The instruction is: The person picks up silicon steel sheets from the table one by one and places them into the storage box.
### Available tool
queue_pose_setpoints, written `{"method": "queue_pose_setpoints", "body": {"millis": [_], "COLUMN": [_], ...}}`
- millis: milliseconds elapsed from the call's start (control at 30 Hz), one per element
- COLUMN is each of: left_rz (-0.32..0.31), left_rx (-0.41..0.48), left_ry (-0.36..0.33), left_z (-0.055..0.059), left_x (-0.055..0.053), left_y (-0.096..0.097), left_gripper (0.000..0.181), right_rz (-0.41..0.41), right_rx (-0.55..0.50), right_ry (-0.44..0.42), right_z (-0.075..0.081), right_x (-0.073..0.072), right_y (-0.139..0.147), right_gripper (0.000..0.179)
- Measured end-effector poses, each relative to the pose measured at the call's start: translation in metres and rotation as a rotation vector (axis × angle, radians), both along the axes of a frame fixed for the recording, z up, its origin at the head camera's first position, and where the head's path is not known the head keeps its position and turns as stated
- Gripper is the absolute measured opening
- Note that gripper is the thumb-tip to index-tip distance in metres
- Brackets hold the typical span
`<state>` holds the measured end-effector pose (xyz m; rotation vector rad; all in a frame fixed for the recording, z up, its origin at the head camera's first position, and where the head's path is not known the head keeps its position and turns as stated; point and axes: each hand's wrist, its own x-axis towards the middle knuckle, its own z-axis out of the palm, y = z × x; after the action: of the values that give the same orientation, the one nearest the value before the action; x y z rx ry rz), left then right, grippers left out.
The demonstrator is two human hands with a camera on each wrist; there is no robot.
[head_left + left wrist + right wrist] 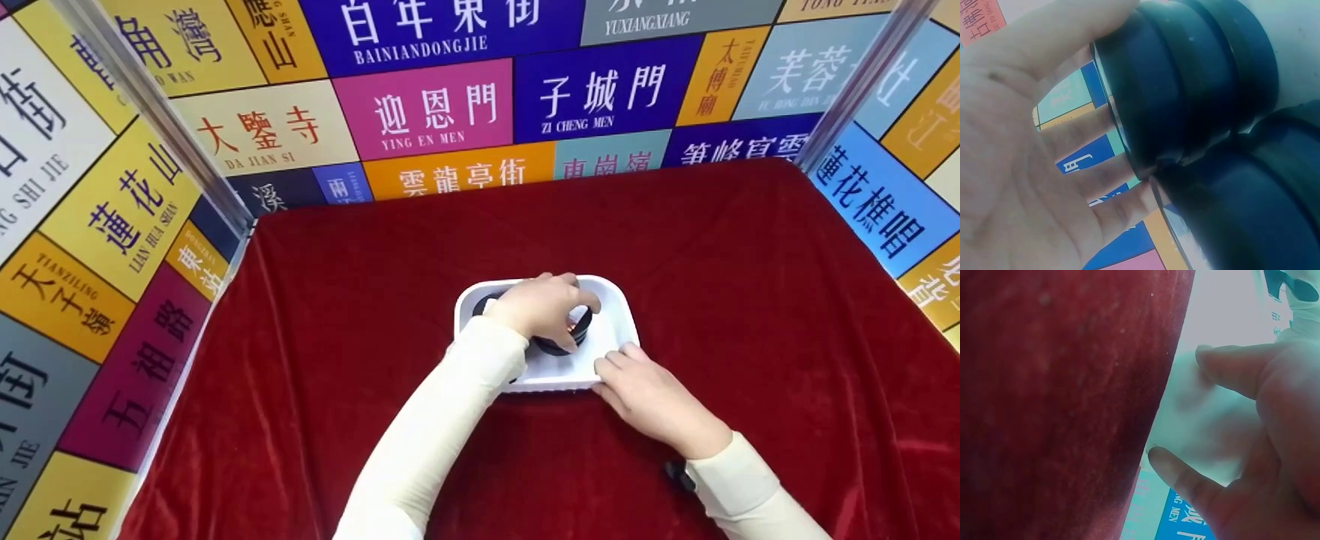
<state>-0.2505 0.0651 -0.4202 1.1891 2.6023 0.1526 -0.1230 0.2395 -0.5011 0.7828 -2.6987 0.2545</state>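
A white tray [613,304] with rounded corners lies on the red cloth, holding black cylindrical containers with banded sides. My left hand [541,304] reaches into it from above and grips one black container [1185,84], thumb on one side and fingers on the other. Right against that one, a second black container [1258,208] shows in the left wrist view; in the head view my left hand and sleeve partly cover it. At the tray's near right corner my right hand [652,394] holds the rim, its fingertips against the white wall in the right wrist view.
Red velvet cloth [360,300] covers the table under and around the tray. Panels with colourful printed signs [439,105] stand at the back and both sides, joined by clear corner posts [862,82]. A dark strap [679,476] sits at my right wrist.
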Motion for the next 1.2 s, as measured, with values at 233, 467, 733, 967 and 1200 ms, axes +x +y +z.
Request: {"method": "queue_pose_setpoints", "body": {"millis": [233, 467, 733, 967, 1200], "left_rz": [0.005, 0.045, 0.079, 0.075, 0.022], "left_rx": [-0.040, -0.064, -0.085, -0.057, -0.007], "left_ry": [0.021, 0.016, -0.007, 0.004, 0.143], "left_z": [0.000, 0.000, 0.004, 0.005, 0.011], "left_x": [0.003, 0.003, 0.007, 0.005, 0.004], "left_y": [0.005, 0.005, 0.006, 0.006, 0.003], "left_gripper": [0.056, 0.060, 0.064, 0.076, 0.064], "right_rz": [-0.012, -0.019, 0.030, 0.066, 0.092], "right_rx": [0.005, 0.021, 0.069, 0.102, 0.048], "right_ry": [-0.036, -0.092, -0.082, -0.045, -0.061], "right_z": [0.001, 0.002, 0.005, 0.011, 0.021], "right_x": [0.000, -0.002, -0.006, -0.009, -0.011], "right_y": [0.000, 0.001, 0.005, 0.011, 0.021], "right_gripper": [0.022, 0.020, 0.022, 0.022, 0.023]}}
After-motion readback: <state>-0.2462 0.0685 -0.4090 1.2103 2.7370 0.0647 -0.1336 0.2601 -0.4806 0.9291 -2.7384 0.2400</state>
